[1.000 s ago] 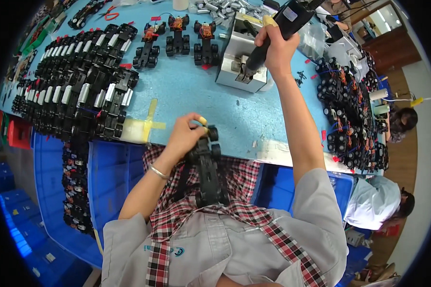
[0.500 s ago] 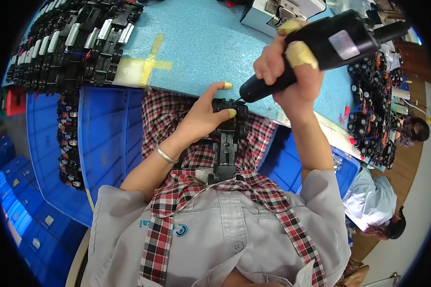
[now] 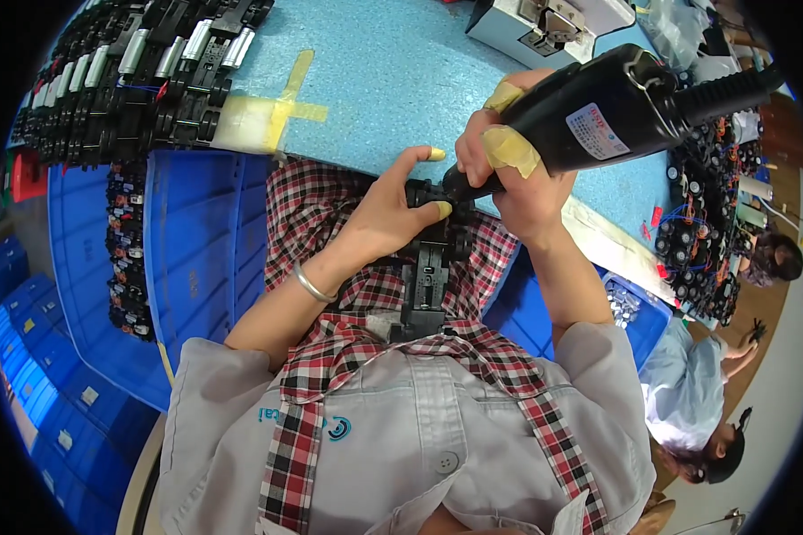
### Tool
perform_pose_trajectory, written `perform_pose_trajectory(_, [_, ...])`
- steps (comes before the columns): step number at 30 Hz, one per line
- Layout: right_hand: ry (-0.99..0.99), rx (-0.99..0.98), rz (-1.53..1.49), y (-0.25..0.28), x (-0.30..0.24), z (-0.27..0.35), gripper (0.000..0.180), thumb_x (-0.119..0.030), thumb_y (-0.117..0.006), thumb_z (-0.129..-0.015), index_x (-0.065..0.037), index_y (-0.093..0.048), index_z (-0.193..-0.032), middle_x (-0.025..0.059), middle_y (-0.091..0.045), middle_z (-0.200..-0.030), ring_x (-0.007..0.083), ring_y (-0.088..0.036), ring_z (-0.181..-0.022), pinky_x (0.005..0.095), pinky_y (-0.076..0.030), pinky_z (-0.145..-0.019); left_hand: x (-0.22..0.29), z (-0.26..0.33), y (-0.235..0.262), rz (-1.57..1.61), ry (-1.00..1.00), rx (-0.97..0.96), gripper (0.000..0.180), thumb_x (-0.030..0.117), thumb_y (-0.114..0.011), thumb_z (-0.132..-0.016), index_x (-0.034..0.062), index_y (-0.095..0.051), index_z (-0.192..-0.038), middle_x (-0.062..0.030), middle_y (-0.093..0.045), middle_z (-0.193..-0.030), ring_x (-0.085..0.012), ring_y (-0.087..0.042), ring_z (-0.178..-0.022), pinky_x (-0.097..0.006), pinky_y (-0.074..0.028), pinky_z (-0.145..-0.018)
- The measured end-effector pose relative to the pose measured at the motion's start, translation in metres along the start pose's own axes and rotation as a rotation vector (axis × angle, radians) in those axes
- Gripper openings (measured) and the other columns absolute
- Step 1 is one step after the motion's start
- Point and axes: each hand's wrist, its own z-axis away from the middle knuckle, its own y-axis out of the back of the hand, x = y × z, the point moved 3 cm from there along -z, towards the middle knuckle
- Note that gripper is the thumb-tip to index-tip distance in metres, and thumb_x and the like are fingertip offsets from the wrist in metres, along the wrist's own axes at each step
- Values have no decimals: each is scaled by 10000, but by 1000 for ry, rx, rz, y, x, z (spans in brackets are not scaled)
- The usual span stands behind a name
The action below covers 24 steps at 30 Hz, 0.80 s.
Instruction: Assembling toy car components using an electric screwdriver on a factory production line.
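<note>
over the lap, below the bench (image 3: 393, 80) edge, the left hand (image 3: 393, 214) clasps a black toy car chassis (image 3: 426, 285). the right hand (image 3: 517, 178) wraps the black electric screwdriver (image 3: 598, 111), whose tip is hidden between both hands.

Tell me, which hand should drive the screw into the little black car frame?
Probably the right hand: it already grips the black electric screwdriver, tip at the black car frame. The left hand steadies the frame.
</note>
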Motion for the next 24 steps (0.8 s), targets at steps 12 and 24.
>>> perform_pose_trajectory(12, [-53, 43, -38, -2, -1, 0, 321, -168, -585, -788, -28, -393, -1004, 45, -432, -555, 119, -420, -457, 266, -378, -493, 2, 2, 1, -12, 18, -9, 529, 50, -638, -732, 49, -389, -1198, -40, -528, -876, -88, -484, -764, -229, -417, -679])
perform_pose_trajectory(24, [34, -19, 1, -7, 0, 3, 332, -193, -587, -796, -12, -404, -1005, 49, -436, -551, 114, -412, -453, 264, -367, -484, -3, 1, 2, 35, -49, -12, 513, 43, -626, -736, 50, -390, -1191, -39, -533, -866, -81, -485, -764, -226, -419, -684])
